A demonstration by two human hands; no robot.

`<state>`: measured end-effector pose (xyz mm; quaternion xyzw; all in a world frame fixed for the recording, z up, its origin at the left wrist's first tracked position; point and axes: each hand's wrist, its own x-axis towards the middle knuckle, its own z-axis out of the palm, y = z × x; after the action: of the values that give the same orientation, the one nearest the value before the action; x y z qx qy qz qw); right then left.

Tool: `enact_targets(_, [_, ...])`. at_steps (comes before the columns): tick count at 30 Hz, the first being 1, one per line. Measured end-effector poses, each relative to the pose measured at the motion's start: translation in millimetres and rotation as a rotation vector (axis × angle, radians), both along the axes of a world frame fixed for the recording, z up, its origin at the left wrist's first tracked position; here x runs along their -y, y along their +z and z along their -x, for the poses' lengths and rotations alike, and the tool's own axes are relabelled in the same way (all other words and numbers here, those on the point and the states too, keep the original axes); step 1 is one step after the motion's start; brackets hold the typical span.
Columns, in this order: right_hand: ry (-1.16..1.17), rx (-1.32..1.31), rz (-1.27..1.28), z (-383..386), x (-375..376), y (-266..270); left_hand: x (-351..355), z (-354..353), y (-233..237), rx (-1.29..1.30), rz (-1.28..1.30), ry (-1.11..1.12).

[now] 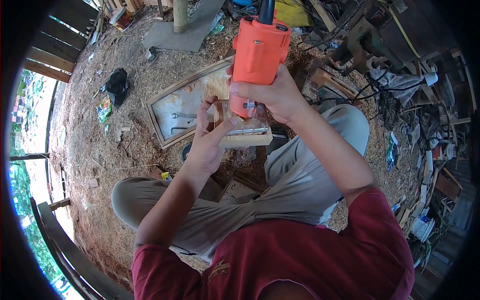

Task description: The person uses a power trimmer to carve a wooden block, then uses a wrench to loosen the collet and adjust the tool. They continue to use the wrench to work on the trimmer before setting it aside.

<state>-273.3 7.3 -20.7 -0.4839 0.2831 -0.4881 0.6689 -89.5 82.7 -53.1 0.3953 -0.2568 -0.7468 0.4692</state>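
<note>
1. Two tools [185, 116] lie in the tray [155, 125].
2. The left hand [206, 146] clamps its fingers on the block [246, 140].
3. The block sits beneath the router [256, 55], ahead of the person's lap [255, 212].
4. The right hand [274, 96] wraps its fingers round the router.

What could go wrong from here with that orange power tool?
The left fingers sit right by the lower end of the power tool; if it is running, which I can't tell, a slip might cut them.
The wood seems steadied only by the left hand, so it could twist.
The right leg is close by, so a dropped tool might strike it.
</note>
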Motion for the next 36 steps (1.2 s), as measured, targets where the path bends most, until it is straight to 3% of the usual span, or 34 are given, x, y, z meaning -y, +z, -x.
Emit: enact_targets(36, [-0.044,-0.040,-0.021,1.3,2.5,-6.4,1.8,0.7,-8.9,-0.038,0.013,-0.016])
